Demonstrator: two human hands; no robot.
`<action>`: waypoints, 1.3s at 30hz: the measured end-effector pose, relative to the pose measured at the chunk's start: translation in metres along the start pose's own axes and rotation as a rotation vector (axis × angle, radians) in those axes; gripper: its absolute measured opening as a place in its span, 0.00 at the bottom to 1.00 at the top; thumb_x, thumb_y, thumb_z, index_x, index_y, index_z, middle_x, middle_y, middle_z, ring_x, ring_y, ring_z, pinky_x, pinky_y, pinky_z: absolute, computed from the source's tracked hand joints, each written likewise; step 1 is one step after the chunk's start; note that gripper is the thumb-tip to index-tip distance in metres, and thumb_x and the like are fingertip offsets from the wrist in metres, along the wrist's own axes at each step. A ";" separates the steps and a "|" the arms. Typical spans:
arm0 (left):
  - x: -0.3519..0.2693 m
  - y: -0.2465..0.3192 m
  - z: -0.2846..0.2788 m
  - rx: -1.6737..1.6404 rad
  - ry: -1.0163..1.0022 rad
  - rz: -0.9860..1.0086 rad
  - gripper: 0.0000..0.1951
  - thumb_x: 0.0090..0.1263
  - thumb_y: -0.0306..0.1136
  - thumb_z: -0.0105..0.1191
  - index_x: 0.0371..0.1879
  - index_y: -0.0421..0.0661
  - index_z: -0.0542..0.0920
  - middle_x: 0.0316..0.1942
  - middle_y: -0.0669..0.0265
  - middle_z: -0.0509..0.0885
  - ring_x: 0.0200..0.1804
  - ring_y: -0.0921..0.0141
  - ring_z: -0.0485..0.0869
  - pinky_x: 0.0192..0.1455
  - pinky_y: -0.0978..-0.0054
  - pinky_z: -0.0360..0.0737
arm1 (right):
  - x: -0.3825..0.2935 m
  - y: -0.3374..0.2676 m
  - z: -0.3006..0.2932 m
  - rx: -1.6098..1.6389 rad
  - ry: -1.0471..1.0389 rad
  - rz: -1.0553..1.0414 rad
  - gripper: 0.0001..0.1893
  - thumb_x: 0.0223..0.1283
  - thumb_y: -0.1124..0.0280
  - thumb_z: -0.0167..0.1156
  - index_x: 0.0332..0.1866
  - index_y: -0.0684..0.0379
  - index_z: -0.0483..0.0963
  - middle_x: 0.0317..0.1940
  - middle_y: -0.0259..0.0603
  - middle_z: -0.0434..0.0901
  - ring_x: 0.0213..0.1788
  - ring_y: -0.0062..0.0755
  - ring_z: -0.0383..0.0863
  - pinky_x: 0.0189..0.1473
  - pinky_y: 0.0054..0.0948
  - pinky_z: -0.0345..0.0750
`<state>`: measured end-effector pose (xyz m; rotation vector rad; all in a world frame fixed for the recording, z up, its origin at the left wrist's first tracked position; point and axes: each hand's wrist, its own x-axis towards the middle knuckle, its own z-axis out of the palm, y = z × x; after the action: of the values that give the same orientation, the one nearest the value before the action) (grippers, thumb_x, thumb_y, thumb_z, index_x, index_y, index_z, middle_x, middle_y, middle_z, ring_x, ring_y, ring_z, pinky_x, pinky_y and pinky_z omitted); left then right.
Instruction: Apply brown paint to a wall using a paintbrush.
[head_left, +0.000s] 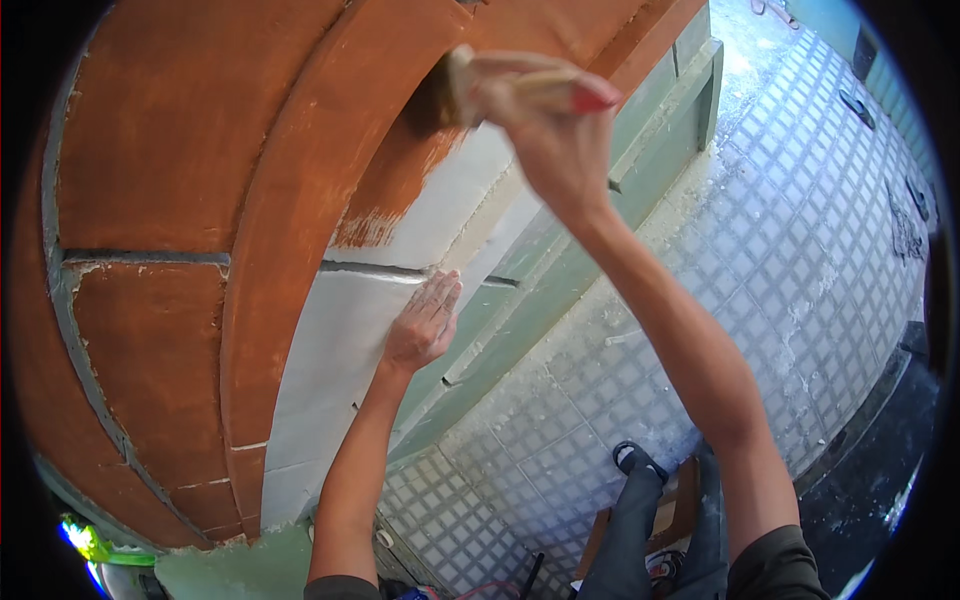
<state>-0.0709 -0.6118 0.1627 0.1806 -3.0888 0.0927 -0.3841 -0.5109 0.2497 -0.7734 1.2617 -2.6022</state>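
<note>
A wide paintbrush (442, 90) is in my right hand (517, 97), blurred, its bristles against the wall panel at the top centre. Its handle has a red end. Orange-brown paint (397, 180) under the brush ends in a ragged streaked edge on the white panel surface (465, 195). My left hand (427, 319) lies with its fingers extended against the white panel, just below a dark horizontal groove; whitish dust or paint marks its fingers. Orange-brown panels (157, 150) and a raised curved band (277, 225) fill the left side.
Pale green moulding (555, 277) runs along the wall's lower part. A patterned tile floor (720, 300) with whitish residue spreads to the right. A wooden stool or frame (679, 502) stands by my legs. Sandals (856, 109) lie at the far right.
</note>
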 end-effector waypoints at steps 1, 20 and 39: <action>0.002 0.001 0.000 0.004 0.001 0.003 0.35 0.64 0.25 0.60 0.73 0.41 0.69 0.75 0.56 0.70 0.75 0.54 0.70 0.77 0.58 0.67 | 0.011 0.006 -0.005 0.062 0.060 0.020 0.10 0.59 0.70 0.64 0.35 0.66 0.87 0.19 0.32 0.83 0.23 0.15 0.80 0.29 0.22 0.77; -0.004 -0.002 0.009 0.024 0.015 0.005 0.33 0.62 0.25 0.61 0.71 0.40 0.71 0.74 0.55 0.71 0.74 0.54 0.71 0.76 0.59 0.69 | -0.084 0.009 0.035 0.190 -0.066 0.287 0.12 0.55 0.73 0.61 0.36 0.73 0.82 0.22 0.41 0.85 0.26 0.20 0.81 0.33 0.25 0.78; -0.002 -0.002 0.007 0.027 0.016 0.007 0.32 0.62 0.24 0.60 0.70 0.39 0.72 0.72 0.53 0.73 0.73 0.53 0.72 0.76 0.57 0.70 | -0.073 0.025 0.037 0.349 0.287 0.270 0.14 0.63 0.70 0.62 0.42 0.74 0.84 0.24 0.30 0.83 0.29 0.14 0.78 0.35 0.21 0.78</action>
<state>-0.0689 -0.6143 0.1561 0.1698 -3.0733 0.1353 -0.3045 -0.5270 0.2218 -0.1619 0.8548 -2.6572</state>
